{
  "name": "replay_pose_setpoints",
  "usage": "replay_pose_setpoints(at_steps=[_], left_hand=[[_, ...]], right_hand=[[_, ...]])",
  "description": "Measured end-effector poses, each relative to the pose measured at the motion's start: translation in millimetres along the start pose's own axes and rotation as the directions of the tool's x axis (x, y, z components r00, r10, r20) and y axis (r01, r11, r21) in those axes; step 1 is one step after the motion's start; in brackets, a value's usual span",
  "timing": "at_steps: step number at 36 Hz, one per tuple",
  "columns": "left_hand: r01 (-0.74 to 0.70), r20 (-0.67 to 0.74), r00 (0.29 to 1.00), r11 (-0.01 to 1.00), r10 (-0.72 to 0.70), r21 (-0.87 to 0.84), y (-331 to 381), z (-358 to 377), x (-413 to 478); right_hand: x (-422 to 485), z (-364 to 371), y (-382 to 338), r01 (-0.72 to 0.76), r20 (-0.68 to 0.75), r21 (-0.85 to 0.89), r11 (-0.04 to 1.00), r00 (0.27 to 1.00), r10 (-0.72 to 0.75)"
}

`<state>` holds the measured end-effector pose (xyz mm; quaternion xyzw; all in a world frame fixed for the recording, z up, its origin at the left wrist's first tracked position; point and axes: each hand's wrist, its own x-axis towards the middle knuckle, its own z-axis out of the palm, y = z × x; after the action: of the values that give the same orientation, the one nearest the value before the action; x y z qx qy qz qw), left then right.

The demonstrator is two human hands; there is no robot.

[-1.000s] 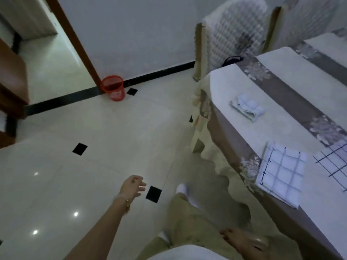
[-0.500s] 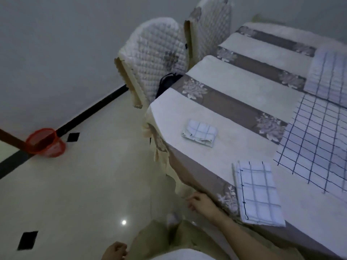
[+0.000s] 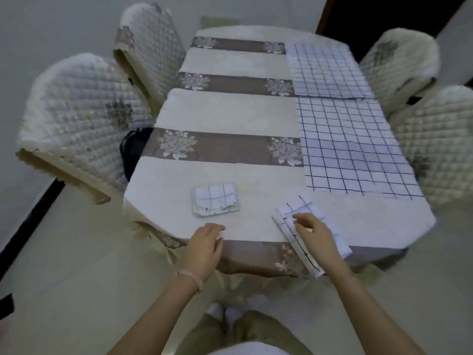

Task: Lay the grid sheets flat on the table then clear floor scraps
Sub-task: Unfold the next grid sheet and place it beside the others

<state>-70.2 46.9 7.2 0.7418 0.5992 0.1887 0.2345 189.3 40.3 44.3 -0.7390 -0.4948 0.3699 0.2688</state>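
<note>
The view has swung away from the floor to face the table squarely, so the red bin by the wall is out of sight and both spread grid sheets now show in full, along with the chairs on the right. The left hand, which hung over the floor tiles a second ago and sat curled low by the leg half a second ago, now lies with relaxed fingers at the table's near edge. The right hand has gone from the cloth's hanging edge onto the folded grid sheet; the blur hides whether its fingertips pinch it.
</note>
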Motion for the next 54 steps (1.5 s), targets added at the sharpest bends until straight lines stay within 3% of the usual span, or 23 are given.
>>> replay_pose_setpoints(at_steps=[2,5,12,17,23,26,30,33,35,37,39,41,43,46,48,51,54], left_hand=[[-0.107,0.099,0.991,0.981,0.092,0.16,-6,7,11],[-0.191,0.244,0.964,0.911,0.105,0.365,-14,16,14],[-0.271,0.297,0.943,0.863,0.15,0.427,-24,17,7],[-0.265,0.324,0.938,0.864,0.127,0.427,-22,16,6],[-0.21,0.38,0.924,0.89,0.045,0.404,-20,15,6],[-0.225,0.414,0.909,0.891,0.047,0.395,-21,14,7],[-0.18,0.396,0.918,0.914,0.024,0.364,-16,10,9],[-0.12,0.37,0.929,0.966,0.027,0.229,-8,8,12],[0.038,0.371,0.927,0.999,-0.047,0.033,3,4,18],[0.199,0.333,0.936,0.949,-0.111,-0.243,16,-3,23],[0.386,0.413,0.893,0.78,-0.18,-0.493,34,-13,28],[0.513,0.524,0.838,0.539,-0.149,-0.668,48,-20,29],[0.568,0.575,0.813,0.33,-0.088,-0.753,57,-25,28],[0.574,0.573,0.817,0.173,-0.064,-0.8,64,-26,27],[0.557,0.55,0.831,0.158,-0.086,-0.816,66,-25,28],[0.512,0.493,0.859,0.223,-0.139,-0.829,69,-24,28],[0.464,0.433,0.885,0.252,-0.169,-0.849,71,-26,28]], right_hand=[[9,-13,11,-0.04,-0.081,-0.162,0.986,0.996,0.027],[20,-21,30,-0.106,-0.092,-0.32,0.942,0.992,0.081],[30,-21,55,-0.276,-0.243,-0.403,0.873,0.951,0.189],[29,-25,55,-0.35,-0.237,-0.301,0.887,0.929,0.286],[14,-27,47,-0.32,-0.16,-0.168,0.932,0.942,0.295],[5,-26,42,-0.283,-0.088,0.057,0.957,0.954,0.288],[-6,-19,30,-0.266,-0.041,0.396,0.879,0.951,0.306],[-10,-13,17,-0.243,-0.016,0.544,0.803,0.954,0.3],[-11,-9,8,-0.226,0.003,0.611,0.759,0.959,0.283],[-12,-5,0,-0.209,0.018,0.657,0.724,0.965,0.262],[-12,-1,-7,-0.197,0.028,0.683,0.703,0.969,0.245],[-12,5,-12,-0.192,0.042,0.708,0.68,0.972,0.231],[-13,10,-16,-0.193,0.044,0.708,0.68,0.972,0.23],[-12,17,-18,-0.182,0.015,0.698,0.693,0.971,0.24],[-11,20,-21,-0.175,0.003,0.69,0.703,0.971,0.239],[-11,24,-27,-0.163,-0.007,0.672,0.722,0.974,0.226],[-10,30,-29,-0.116,-0.107,0.511,0.852,0.975,0.197]])
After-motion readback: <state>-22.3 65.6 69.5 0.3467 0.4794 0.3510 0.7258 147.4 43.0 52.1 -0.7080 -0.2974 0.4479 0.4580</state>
